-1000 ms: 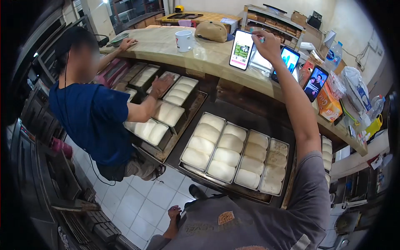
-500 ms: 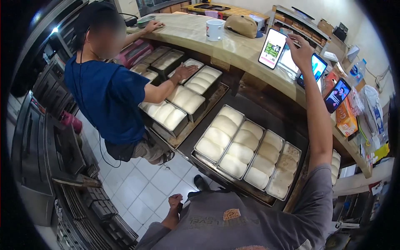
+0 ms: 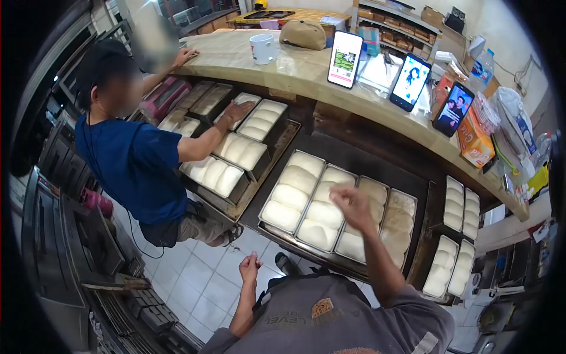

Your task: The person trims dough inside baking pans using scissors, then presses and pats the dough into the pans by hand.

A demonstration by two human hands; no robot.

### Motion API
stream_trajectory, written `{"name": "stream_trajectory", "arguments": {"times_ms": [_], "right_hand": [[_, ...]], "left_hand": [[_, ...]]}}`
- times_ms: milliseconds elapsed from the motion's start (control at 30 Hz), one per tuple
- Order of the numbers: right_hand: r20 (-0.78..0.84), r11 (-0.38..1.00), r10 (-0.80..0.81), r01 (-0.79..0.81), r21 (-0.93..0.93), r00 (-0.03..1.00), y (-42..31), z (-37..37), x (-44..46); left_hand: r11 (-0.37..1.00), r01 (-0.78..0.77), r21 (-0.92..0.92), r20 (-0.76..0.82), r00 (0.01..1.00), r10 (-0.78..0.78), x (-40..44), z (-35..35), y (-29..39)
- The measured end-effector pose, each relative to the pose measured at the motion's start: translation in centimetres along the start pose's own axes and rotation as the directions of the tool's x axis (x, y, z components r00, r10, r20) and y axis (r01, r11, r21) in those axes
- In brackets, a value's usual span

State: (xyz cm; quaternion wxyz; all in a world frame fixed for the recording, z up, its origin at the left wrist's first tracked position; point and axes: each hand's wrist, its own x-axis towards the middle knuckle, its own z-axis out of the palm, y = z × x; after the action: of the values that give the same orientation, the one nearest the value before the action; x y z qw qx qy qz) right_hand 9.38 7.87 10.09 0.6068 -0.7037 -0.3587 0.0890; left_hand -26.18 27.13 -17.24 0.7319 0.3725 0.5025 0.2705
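Note:
Four long metal tins of pale dough [image 3: 293, 187] stand side by side on a dark tray. Over the middle tins hangs my right hand [image 3: 355, 207], its fingers curled and thumb near them; whether anything is between them is too small to tell. Low at my left side, above the tiled floor, my left hand [image 3: 250, 266] has its fingers bent together, and nothing larger shows in it. Three phones stand along the counter: one with a white and green screen [image 3: 345, 60], one light blue [image 3: 411, 82] and one dark [image 3: 454, 110].
At the left a co-worker in a blue shirt [image 3: 127, 165] rests a hand on a tin among several more dough tins [image 3: 242, 150]. The wooden counter [image 3: 224, 56] bears a white mug [image 3: 263, 49] and a cap [image 3: 303, 35]. More tins [image 3: 440, 266] stand at the right.
My right hand has left the counter beside the phones and come down over the dough tins. The middle phone's screen picture differs. My left hand has risen slightly.

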Motion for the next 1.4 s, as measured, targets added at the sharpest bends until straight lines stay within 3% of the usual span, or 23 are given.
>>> {"name": "stream_trajectory", "arguments": {"times_ms": [167,233,300,333,367,400,433,467,500,533,667,733,867,967,1200,1400], "right_hand": [[0.145,0.964,0.187,-0.21,0.16,0.972,0.8,3.4,-8.5],[0.268,0.981,0.141,-0.171,0.093,0.953,-0.1,2.7,-9.4],[0.152,0.985,-0.172,0.175,-0.009,0.973,0.1,0.9,-5.6],[0.114,0.934,-0.335,0.346,-0.093,0.935,-0.4,-0.8,-2.3],[-0.023,0.827,-0.527,0.507,-0.244,0.849,-2.1,-2.4,1.6],[-0.055,0.87,-0.492,0.492,-0.005,0.869,-5.1,-4.3,5.7],[-0.146,0.788,-0.608,0.572,-0.228,0.78,-7.1,-5.7,9.4],[-0.227,0.95,-0.258,0.204,-0.235,0.939,-9.6,-6.9,11.6],[-0.279,0.911,-0.328,0.224,-0.345,0.903,-10.6,-8.1,15.4],[-0.305,0.897,-0.393,0.288,-0.336,0.868,-10.7,-9.0,19.2],[-0.311,0.768,-0.58,0.377,-0.518,0.753,-9.9,-11.8,29.8],[-0.303,0.759,-0.584,0.373,-0.535,0.753,-9.9,-11.9,30.9],[-0.264,0.722,-0.602,0.372,-0.584,0.753,-11.1,-11.5,33.0],[-0.272,0.717,-0.517,0.237,-0.656,0.812,-11.1,-11.4,33.2],[-0.29,0.68,-0.516,0.179,-0.711,0.806,-10.7,-11.3,33.5],[-0.392,0.702,-0.632,0.28,-0.654,0.668,-11.8,-9.7,30.8]], "left_hand": [[0.975,-0.135,0.179,0.178,0.979,0.103,-5.2,6.8,5.5],[0.977,-0.148,0.155,0.291,0.952,0.098,-7.2,9.4,6.9],[0.979,-0.167,0.12,0.375,0.92,0.111,-8.3,12.0,7.7],[0.982,-0.176,0.072,0.451,0.884,0.125,-9.2,12.6,7.4],[0.982,-0.175,0.065,0.454,0.882,0.127,-9.8,13.1,7.0],[0.985,-0.165,0.051,0.459,0.88,0.123,-10.3,13.7,6.6],[0.987,-0.153,0.038,0.461,0.879,0.119,-10.8,14.0,6.2],[0.989,-0.143,0.025,0.463,0.879,0.115,-11.1,14.2,6.0],[0.991,-0.136,0.012,0.467,0.877,0.114,-11.1,14.4,6.1],[0.99,-0.141,0.001,0.469,0.875,0.124,-11.0,14.3,6.2],[0.985,-0.167,0.04,0.286,0.947,0.149,-10.1,10.3,6.9],[0.97,-0.231,0.07,0.199,0.957,0.214,-8.9,7.6,7.0],[0.978,-0.204,0.044,0.16,0.968,0.194,-5.6,1.9,6.6],[0.984,-0.174,0.041,0.116,0.979,0.168,-4.4,-0.1,7.4],[0.986,-0.142,0.092,0.123,0.984,0.13,-2.5,0.6,8.5],[0.98,-0.161,0.119,0.23,0.964,0.131,-1.8,2.7,10.4]]}}
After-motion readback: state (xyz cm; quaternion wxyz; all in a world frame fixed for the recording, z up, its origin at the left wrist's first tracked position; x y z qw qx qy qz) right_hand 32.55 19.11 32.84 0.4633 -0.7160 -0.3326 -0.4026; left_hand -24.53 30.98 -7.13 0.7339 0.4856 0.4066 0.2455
